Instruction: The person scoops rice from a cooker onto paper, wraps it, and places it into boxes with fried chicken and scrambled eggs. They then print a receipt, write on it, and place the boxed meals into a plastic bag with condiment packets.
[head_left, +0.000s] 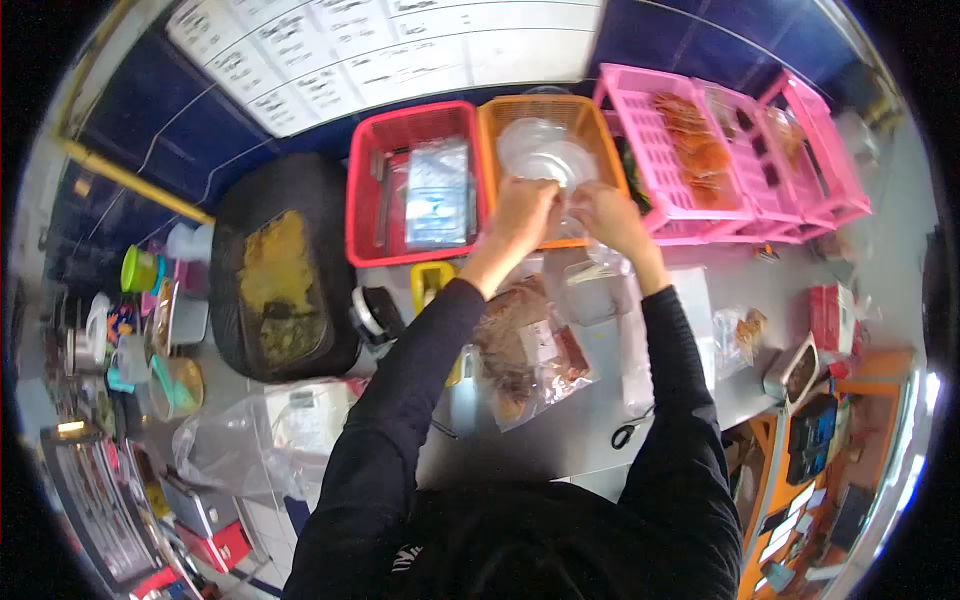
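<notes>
Both hands are raised over the front of an orange basket (492,150) with clear round plastic lids (535,140) inside. My left hand (527,210) has its fingers closed at the lids' near edge; what it pinches is hidden. Close beside it, my right hand (608,215) is closed on a piece of clear plastic (607,257), part of which hangs below the palm. Motion blurs the fingertips. On the counter below lie a clear bag of brown food (515,345) and a clear rectangular container (592,292).
A red basket (360,190) with blue-white packets stands left, beside a black tub (230,330). Pink baskets (640,130) with orange packets stand right. Black-handled scissors (623,436) lie near the counter's front edge. A yellow-handled object (428,280) sits by my left forearm.
</notes>
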